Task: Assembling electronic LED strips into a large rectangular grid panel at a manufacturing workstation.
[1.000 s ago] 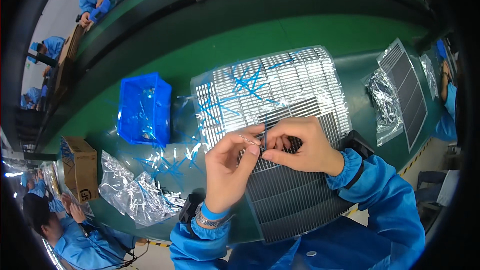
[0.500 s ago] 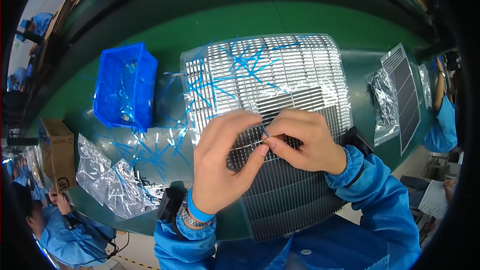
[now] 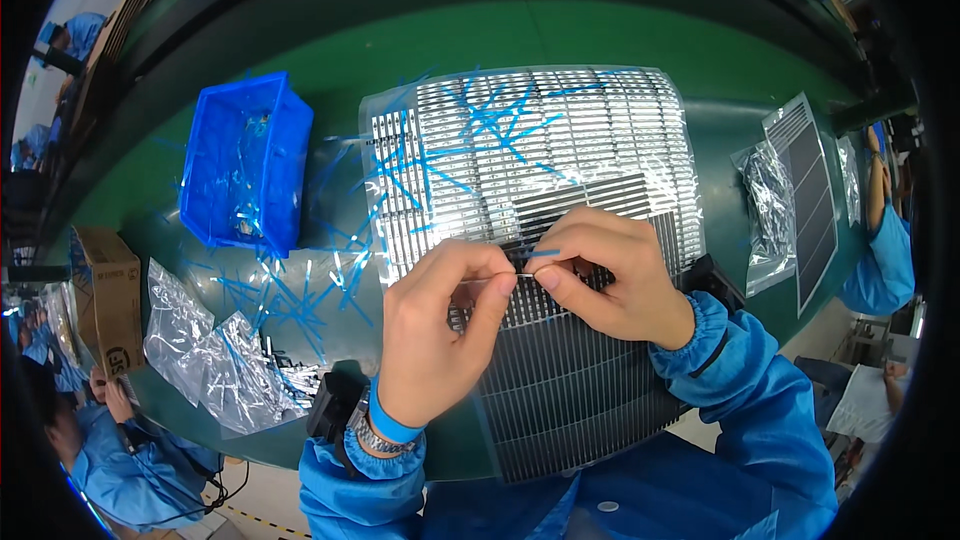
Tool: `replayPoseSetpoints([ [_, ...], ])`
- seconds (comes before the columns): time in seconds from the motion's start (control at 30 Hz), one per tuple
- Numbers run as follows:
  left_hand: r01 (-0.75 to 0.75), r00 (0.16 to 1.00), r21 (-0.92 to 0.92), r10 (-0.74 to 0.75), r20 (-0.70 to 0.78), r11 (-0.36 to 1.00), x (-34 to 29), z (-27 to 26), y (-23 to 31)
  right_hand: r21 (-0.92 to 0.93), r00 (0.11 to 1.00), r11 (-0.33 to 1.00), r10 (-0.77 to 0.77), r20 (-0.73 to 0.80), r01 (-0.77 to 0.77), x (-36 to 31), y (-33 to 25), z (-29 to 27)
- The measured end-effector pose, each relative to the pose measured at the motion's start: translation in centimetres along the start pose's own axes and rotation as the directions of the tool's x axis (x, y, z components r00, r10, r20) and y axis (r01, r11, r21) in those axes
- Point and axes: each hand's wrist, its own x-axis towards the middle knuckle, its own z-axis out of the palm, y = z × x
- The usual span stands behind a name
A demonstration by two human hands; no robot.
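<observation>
Though slender, one silvery strip (image 3: 525, 276) between left hand (image 3: 435, 315) and right hand (image 3: 630, 285).

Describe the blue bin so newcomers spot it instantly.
On the green table, find the large silvery striped sheet. Left of it, past scattered blue strips, sits an open plastic bin. Solid blue walls distinguish it from the cardboard box and clear bags nearby.

A green desk (image 3: 720, 165) filled most of the view, its surface catching patches of glare. Beyond it, a dark beam (image 3: 400, 2) curved across from side to side. Pale floor (image 3: 275, 490) showed at lower left, marked with yellow-and-black tape (image 3: 262, 519). A thin bright light (image 3: 88, 502) glowed near the rim, and the outer edges fell into blackness.
</observation>
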Motion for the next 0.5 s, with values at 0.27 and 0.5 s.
replayPoseSetpoints([
  [0.27, 0.025, 0.999, -0.012, -0.024, 0.039, 1.0, 0.1, -0.2, 0.3, 0.04, 0.998, 0.997, -0.065, -0.01, 0.066, 0.0, 0.6, -0.1],
  [0.5, 0.208, 0.944, -0.334, -0.1, 0.315, 0.919, -0.1, -1.4, -0.3, 0.393, 0.996, 0.918, 0.013, 0.09, -0.047, -0.2, 1.1, -0.4],
])
